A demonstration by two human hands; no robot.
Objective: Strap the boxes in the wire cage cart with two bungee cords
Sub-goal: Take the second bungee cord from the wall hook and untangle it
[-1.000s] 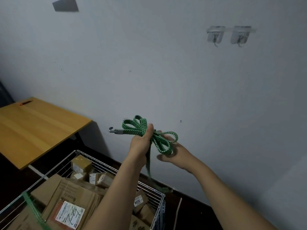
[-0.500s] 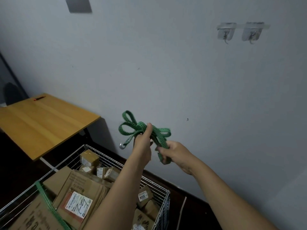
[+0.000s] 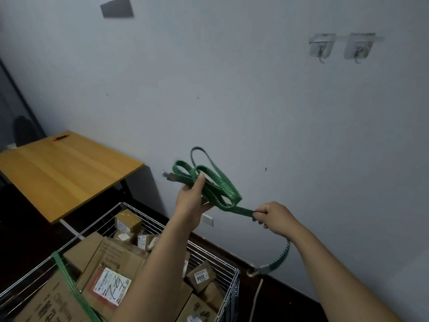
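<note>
The left hand (image 3: 190, 201) clenches the coiled green bungee cord (image 3: 209, 180); the right hand (image 3: 274, 217) grips its tail; light, floppy, stretchy, probably best held near the metal hook (image 3: 255, 271).

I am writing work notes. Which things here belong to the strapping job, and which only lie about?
For the job: coiled green bungee cord, first cord across the boxes, wire cage cart.
Lying about: wooden table, orange pen, two wall hooks.

Dim, even indoor light; dark floor, wide-angle edge bend, slight motion blur.
</note>
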